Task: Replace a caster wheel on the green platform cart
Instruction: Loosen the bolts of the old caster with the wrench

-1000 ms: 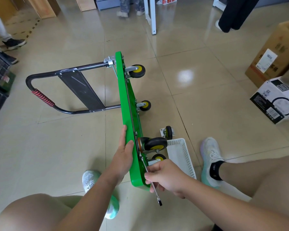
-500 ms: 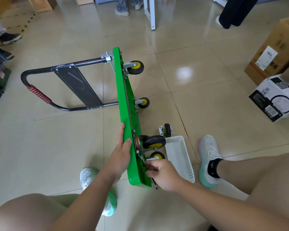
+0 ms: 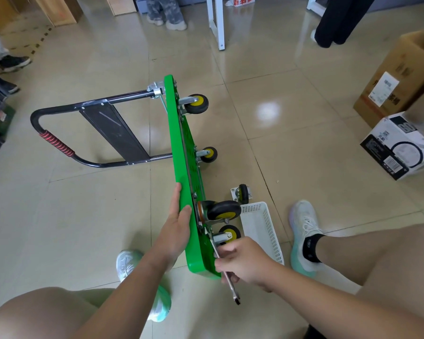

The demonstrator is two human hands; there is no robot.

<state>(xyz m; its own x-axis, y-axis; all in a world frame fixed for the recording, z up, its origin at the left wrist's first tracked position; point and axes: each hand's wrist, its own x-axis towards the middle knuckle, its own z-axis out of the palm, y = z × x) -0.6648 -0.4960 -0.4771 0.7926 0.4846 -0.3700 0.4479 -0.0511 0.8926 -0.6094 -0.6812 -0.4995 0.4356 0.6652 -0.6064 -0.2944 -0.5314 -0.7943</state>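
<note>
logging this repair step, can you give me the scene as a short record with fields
cart: green platform cart tipped on its side on the tiled floor, four black-and-yellow caster wheels mounted underneath
support: left hand flat against the deck's edge, fingers straight
tool: right hand grips a slim metal wrench, its far end by the mount of the nearest caster
loose part: detached black caster wheel with plate on the floor next to a white perforated plastic basket

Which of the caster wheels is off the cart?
The loose caster on the floor just beyond the white basket; the other four sit on the green cart, on its underside.
</note>
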